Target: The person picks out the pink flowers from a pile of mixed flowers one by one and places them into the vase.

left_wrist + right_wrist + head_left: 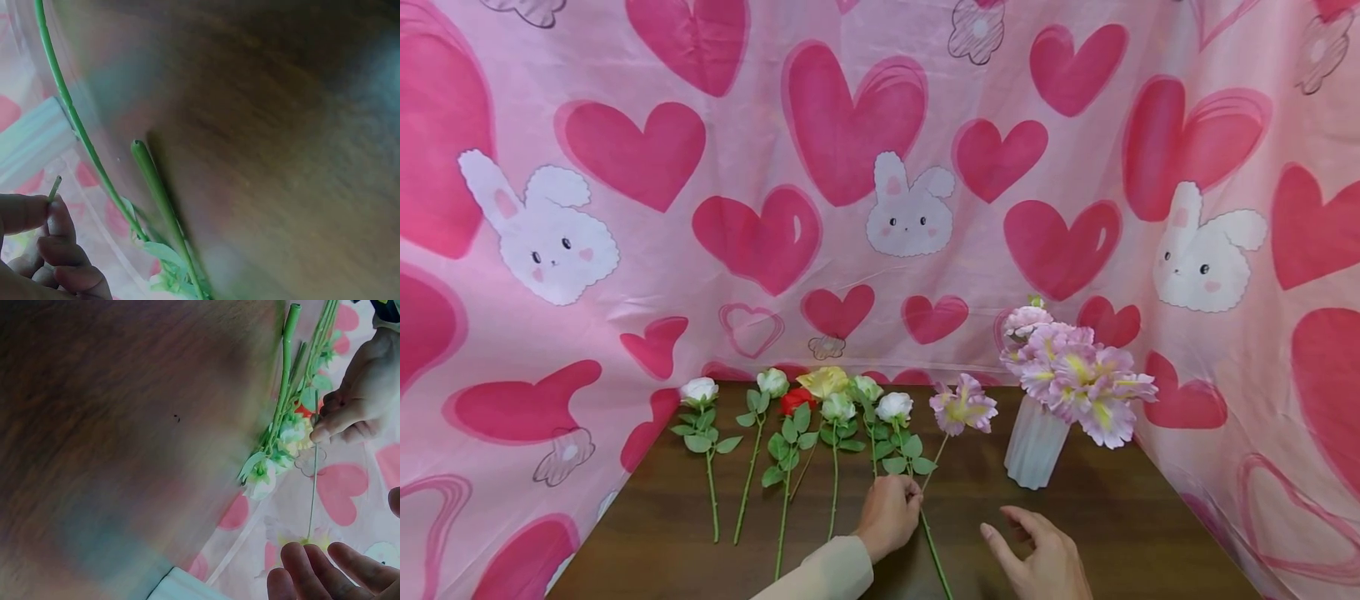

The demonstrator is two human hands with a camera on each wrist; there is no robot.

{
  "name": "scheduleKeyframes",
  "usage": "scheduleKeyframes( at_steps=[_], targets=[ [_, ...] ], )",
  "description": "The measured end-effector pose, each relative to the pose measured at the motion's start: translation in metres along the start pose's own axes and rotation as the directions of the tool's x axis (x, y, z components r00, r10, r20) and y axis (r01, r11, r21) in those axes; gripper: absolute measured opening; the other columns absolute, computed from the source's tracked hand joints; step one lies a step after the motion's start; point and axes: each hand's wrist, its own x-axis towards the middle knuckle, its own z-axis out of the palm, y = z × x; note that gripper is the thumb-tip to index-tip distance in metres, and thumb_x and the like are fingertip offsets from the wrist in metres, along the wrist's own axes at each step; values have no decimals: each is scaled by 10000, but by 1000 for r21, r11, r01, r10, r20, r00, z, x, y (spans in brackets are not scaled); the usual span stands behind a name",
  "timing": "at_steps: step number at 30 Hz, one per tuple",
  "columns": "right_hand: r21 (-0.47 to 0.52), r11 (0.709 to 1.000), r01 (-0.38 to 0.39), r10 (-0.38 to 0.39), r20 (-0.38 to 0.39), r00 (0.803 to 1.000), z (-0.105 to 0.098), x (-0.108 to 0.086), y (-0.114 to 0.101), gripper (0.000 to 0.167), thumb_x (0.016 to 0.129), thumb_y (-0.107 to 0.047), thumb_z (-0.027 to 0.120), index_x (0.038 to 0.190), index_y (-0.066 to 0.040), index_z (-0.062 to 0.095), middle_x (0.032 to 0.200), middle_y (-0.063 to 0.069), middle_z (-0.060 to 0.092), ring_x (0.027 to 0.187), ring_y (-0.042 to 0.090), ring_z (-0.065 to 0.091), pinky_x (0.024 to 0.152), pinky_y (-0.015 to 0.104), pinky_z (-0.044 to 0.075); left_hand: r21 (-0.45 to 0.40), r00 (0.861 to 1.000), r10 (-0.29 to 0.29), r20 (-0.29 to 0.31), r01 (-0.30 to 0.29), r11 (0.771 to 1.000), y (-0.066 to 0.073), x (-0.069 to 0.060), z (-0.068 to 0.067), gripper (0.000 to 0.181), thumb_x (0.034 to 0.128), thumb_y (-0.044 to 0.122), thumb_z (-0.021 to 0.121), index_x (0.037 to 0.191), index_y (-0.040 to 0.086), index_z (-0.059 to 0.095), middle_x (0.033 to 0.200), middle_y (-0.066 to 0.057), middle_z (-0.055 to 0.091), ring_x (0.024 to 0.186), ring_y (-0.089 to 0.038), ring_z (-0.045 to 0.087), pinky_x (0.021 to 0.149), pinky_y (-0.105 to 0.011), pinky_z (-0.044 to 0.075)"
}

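Observation:
Between thumb and forefinger, my left hand (889, 512) pinches the thin stem (314, 494) of a lilac flower (964, 406) with a yellow centre. The stem's cut end (56, 184) pokes out past the fingertips in the left wrist view. My right hand (1037, 554) is held apart from it, fingers loosely spread, holding nothing, in front of a white fluted vase (1037, 442). Several lilac and pink flowers (1078, 371) stand in the vase and lean right. A white rose (895, 407) lies just beside the left hand, its green stem running beneath or behind that hand.
More stems lie in a row on the dark wooden table (655, 517): white roses (698, 390), a red rose (796, 402) and a yellow flower (823, 381). A pink cloth (955, 275) with hearts and rabbits hangs behind and at both sides.

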Motion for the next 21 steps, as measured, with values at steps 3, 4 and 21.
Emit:
scheduleKeyframes(
  at_steps=[3, 4, 21],
  targets=[
    [-1, 1000, 1, -1, 1, 1000, 1, 0, 1, 294, 775, -362, 899, 959, -160, 792, 837, -131, 683, 744, 79, 610, 638, 289, 505, -6, 1000, 17, -5, -17, 1000, 1, -3, -1, 126, 920, 66, 747, 806, 117, 759, 715, 125, 666, 635, -23, 564, 604, -282, 489],
    [-2, 1000, 2, -2, 1, 1000, 1, 0, 1, 294, 775, -361, 899, 960, -160, 792, 837, -131, 682, 744, 83, 612, 638, 290, 506, -8, 1000, 23, -6, -23, 1000, 2, -4, -2, 125, 919, 64, 748, 806, 115, 759, 717, 119, 670, 635, -21, 564, 603, -279, 488],
    [7, 1000, -29, 29, 24, 999, -1, 3, -1, 286, 786, -370, 890, 963, -168, 792, 849, -116, 698, 746, 109, 625, 629, 286, 497, -7, 985, 172, -15, -172, 985, 7, -29, -11, 136, 896, 25, 741, 787, 107, 735, 732, 94, 693, 658, 28, 559, 631, -234, 488]
  ],
)
